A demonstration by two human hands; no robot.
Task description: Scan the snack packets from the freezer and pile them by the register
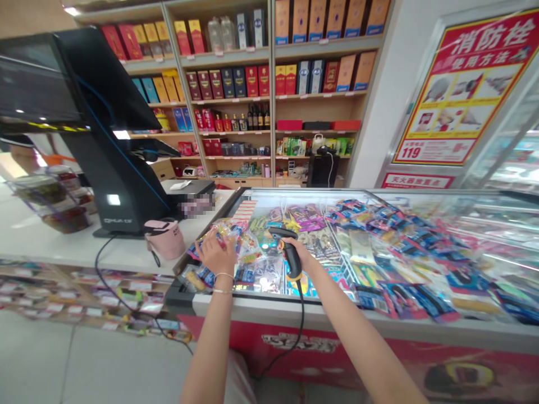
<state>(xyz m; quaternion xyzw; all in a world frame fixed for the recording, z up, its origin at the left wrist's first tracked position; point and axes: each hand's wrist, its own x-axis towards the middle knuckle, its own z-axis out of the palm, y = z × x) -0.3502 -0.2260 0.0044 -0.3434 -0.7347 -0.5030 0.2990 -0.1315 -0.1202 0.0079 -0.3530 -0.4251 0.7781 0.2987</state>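
Observation:
In the head view my right hand (300, 253) is closed round the grip of a black and yellow barcode scanner (292, 259). The scanner's head points left, towards the shiny packets, and its cable hangs over the freezer's front edge. My left hand (218, 253) lies palm down on a pile of clear and colourful snack packets (248, 244), its fingers spread and touching them. A thin bracelet circles the left wrist. The packets lie on the left end of a glass-topped chest freezer (269, 296). What is under the left palm is hidden.
Many blue and pink packets (400, 235) cover the freezer's right part. On the left counter stand a pink cup (165, 238), a black checkout terminal (113, 146) and a basket of containers (63, 196). Shelves (231, 101) of boxed bottles line the back wall.

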